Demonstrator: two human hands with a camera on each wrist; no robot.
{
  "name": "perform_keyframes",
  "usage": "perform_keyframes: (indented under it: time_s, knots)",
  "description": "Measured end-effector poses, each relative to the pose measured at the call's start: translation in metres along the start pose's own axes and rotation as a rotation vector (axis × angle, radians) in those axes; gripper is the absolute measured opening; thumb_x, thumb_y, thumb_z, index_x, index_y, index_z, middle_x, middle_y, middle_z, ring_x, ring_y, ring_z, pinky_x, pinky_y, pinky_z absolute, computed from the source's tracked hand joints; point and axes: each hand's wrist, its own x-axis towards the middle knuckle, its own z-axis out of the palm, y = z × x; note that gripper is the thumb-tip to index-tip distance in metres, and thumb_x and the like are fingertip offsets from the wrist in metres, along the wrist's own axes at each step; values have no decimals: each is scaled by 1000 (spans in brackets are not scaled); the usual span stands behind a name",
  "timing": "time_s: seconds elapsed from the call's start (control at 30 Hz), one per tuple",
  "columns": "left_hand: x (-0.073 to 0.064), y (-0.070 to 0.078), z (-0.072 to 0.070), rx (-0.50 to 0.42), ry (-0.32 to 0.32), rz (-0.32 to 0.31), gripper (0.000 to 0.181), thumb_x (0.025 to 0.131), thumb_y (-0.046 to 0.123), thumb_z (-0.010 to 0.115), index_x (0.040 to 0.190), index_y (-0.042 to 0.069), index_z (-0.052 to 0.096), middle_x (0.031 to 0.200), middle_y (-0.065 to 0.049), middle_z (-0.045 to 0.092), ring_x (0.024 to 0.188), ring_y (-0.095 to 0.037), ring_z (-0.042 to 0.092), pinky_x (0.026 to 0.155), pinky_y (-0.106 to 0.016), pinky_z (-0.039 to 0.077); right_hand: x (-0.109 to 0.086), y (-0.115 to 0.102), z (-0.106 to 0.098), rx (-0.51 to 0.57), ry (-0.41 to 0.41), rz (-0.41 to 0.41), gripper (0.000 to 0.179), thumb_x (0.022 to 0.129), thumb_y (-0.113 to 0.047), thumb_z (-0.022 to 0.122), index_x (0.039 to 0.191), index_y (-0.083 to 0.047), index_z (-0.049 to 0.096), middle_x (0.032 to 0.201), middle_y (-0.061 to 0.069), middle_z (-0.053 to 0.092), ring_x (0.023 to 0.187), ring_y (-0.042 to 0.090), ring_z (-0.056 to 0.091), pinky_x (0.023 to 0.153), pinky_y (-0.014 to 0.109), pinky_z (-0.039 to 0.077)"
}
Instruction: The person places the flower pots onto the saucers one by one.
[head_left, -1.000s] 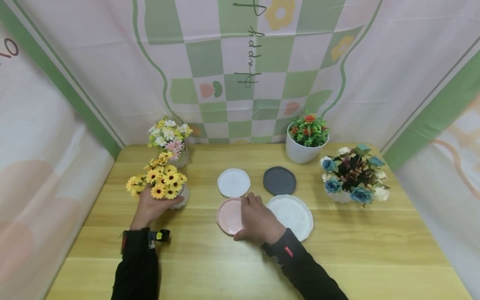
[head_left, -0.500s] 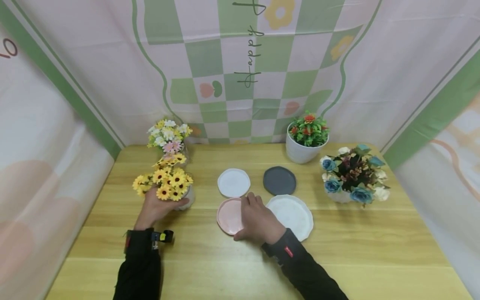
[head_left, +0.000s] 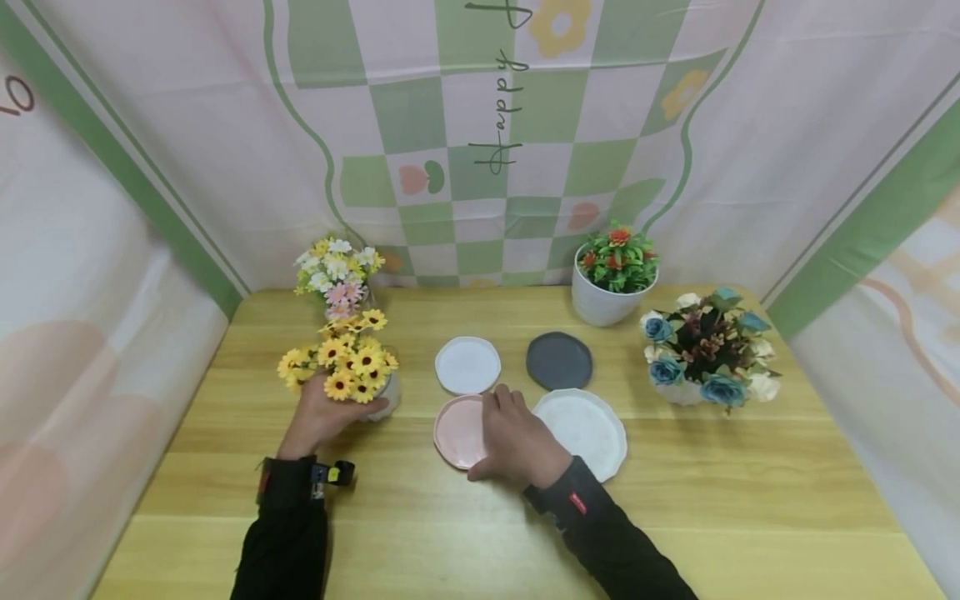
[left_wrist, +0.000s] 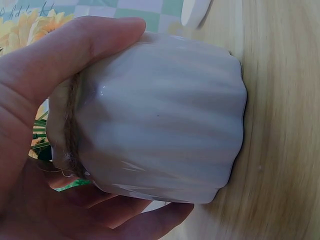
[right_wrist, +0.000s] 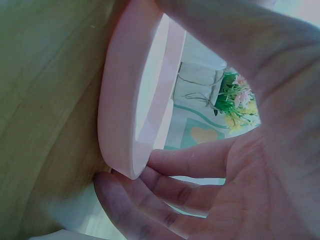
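On the left of the table, my left hand (head_left: 322,417) grips a potted bunch of yellow daisies (head_left: 352,367). In the left wrist view, its pot is a glossy white, fluted flowerpot (left_wrist: 165,115) with twine round the neck. My thumb lies along one side and the fingers wrap the other; the pot's base is right at the wooden tabletop. My right hand (head_left: 521,437) holds a small round pink plate (head_left: 457,433) at table centre, partly hiding it. The right wrist view shows thumb and fingers at opposite parts of the pink rim (right_wrist: 120,100).
Around the pink plate lie a small white plate (head_left: 467,365), a dark grey plate (head_left: 558,361) and a larger white plate (head_left: 592,433). Pots of white-and-pink flowers (head_left: 337,271), red flowers (head_left: 615,283) and blue-and-white roses (head_left: 708,350) stand farther out. A patterned cloth (head_left: 510,108) hangs behind.
My left hand has moved steadily to the right, bringing the potted yellow daisies toward the plates. The right hand and the pink plate have stayed in place.
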Motion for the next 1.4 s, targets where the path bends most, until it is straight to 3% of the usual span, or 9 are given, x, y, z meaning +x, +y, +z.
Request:
perform_keyframes:
  time_s: [0.27,0.53,0.97,1.4]
  knots:
    - [0,3,7,9,-15,44,88,77,23,96,152,11,51,150,-15,61,141,-35,56,121,-54,46,0,0,0,10,3,1,109,57,-48,104,133,14,54,117,22,55,106,36,54,83,45,64]
    - [2,6,14,-9,-54,130,85,77,18,96,151,13,54,146,-12,63,137,-33,60,119,-53,47,0,0,1,18,-5,16,108,57,-47,104,132,13,55,118,22,55,109,38,54,84,46,64]
    - [2,13,26,-43,-82,119,89,73,13,97,151,14,53,147,-11,63,139,-33,58,122,-54,45,0,0,1,6,-2,13,109,57,-49,103,132,13,54,119,22,55,109,38,55,83,45,64]
    - [0,19,35,-55,-104,192,91,73,12,97,152,15,52,146,-10,63,138,-31,59,121,-53,47,1,0,0,19,-41,33,110,60,-50,102,137,11,53,124,22,55,112,35,55,86,44,64]
